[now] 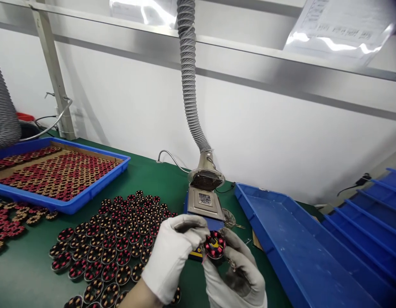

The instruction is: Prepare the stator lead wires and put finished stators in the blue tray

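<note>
My right hand (238, 273), in a white glove with dirty fingertips, holds a small round motor stator (215, 245) with red-pink windings and a yellow patch in the middle. Thumb and fingers grip it from the right and below. At the stator's left edge, my left hand (178, 244), also gloved in white, has its fingertips pinched together. What sits between them is too small to make out; a thin reddish strand shows just below. Behind both hands stands a device with a flat metal plate (204, 205), partly covered by them.
Many similar stators in metal rings (116, 231) cover the green table (31, 261) on the left. Beyond lies a blue tray (69, 207) of wound cores, with loose cores (11, 226) before it. A fume hose (189, 72) hangs over the device. Blue trays (300, 239) stand right.
</note>
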A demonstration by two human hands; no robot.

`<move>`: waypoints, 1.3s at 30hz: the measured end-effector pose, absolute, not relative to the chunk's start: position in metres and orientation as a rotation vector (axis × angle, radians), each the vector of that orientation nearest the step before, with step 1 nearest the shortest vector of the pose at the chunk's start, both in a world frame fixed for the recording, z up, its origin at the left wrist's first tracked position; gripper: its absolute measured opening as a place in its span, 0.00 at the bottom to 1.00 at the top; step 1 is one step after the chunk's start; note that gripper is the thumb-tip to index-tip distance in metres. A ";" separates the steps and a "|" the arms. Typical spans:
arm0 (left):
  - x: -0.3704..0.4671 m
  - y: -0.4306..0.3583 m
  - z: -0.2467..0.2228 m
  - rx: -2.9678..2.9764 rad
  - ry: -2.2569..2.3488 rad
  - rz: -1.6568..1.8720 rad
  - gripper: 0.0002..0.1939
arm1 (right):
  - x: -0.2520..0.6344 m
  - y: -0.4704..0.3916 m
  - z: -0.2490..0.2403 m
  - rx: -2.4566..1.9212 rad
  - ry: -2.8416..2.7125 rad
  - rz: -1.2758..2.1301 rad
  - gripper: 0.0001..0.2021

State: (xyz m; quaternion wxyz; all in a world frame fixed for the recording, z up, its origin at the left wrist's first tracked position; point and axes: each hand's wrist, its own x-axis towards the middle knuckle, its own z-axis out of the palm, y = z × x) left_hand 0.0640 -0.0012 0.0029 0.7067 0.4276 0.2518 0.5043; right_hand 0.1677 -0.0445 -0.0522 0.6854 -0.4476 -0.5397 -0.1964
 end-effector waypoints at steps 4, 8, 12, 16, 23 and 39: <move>0.070 -0.001 -0.004 0.730 0.442 1.419 0.05 | 0.165 -0.042 -0.054 -0.993 -1.185 -0.381 0.19; 0.065 0.000 0.001 0.851 0.430 1.261 0.13 | 0.162 -0.041 -0.054 -0.960 -1.165 -0.353 0.21; 0.062 0.001 0.002 0.880 0.492 1.176 0.11 | 0.158 -0.042 -0.055 -0.977 -1.254 -0.366 0.20; 0.058 0.007 -0.001 0.830 0.490 1.330 0.11 | 0.157 -0.043 -0.055 -0.993 -1.260 -0.302 0.20; 0.059 0.003 0.007 0.956 0.544 1.083 0.11 | 0.154 -0.045 -0.057 -1.019 -1.302 -0.311 0.22; -0.015 -0.030 -0.034 1.866 0.779 1.313 0.05 | 0.181 -0.043 -0.044 -1.174 -1.049 0.219 0.18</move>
